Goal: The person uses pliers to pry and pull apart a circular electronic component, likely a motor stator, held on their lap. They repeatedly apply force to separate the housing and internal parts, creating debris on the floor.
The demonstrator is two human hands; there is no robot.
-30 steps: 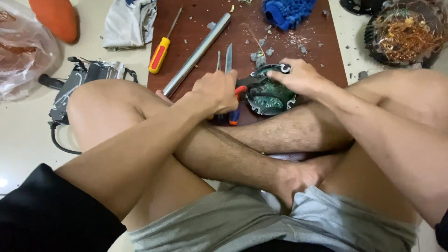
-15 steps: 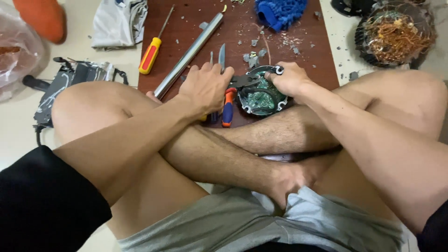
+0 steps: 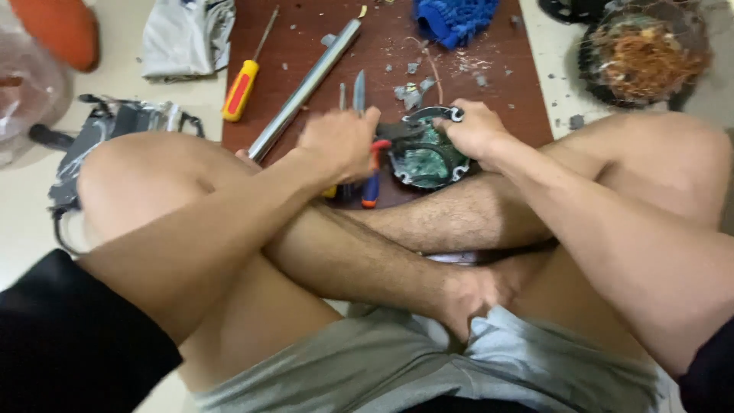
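Both hands shifted slightly; left hand (image 3: 340,141) grip clenched on pliers (image 3: 372,172), right hand (image 3: 474,126) grasping round green-black part (image 3: 424,157)

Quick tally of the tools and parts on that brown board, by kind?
Pliers, in left hand: 1
Round green-cored part, under right hand: 1
Yellow-handled screwdriver: 1
Metal tube: 1
Blue fabric piece: 1
Total: 5

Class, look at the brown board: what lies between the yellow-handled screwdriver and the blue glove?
In the head view, a long grey metal bar lies slanting between the screwdriver and the blue glove, with small grey fragments scattered nearer the glove.
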